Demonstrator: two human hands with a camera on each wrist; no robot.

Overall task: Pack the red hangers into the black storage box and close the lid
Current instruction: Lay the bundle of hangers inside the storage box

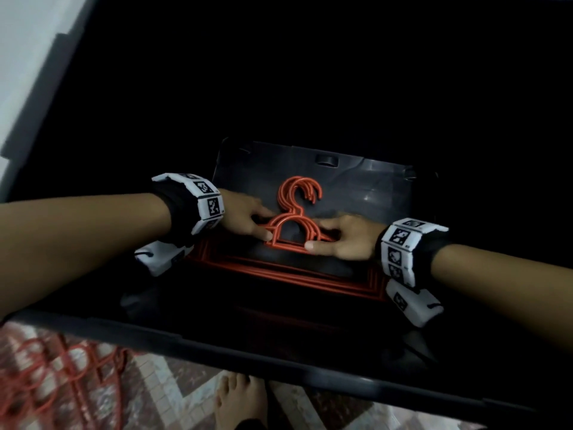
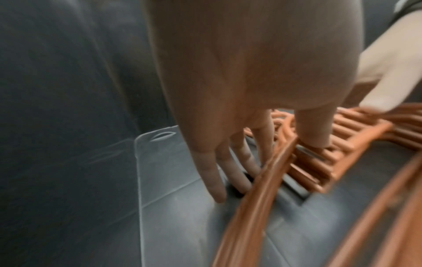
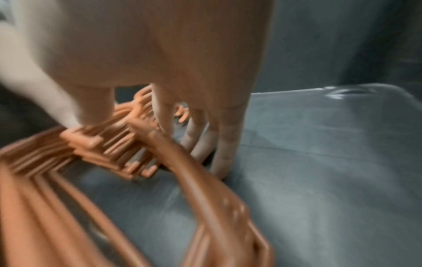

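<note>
Inside the black storage box [image 1: 366,178], a stack of red hangers [image 1: 291,231] lies on the floor. The left hand [image 1: 245,218] and right hand [image 1: 344,240] pinch its shoulders from either side, thumbs apparently on top, hooks pointing beyond the fingertips.

— What colours sit in the box?
— Red plastic hangers [image 1: 293,231] on the black plastic storage box's [image 1: 366,193] dark floor.
— And lower left?
— A red-and-white patterned tiled floor [image 1: 161,386].

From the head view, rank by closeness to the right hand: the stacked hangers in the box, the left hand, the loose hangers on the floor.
1. Stacked hangers: held by the right hand.
2. Left hand: across the stack.
3. Loose hangers: outside the box, on the floor, lower left.
</note>
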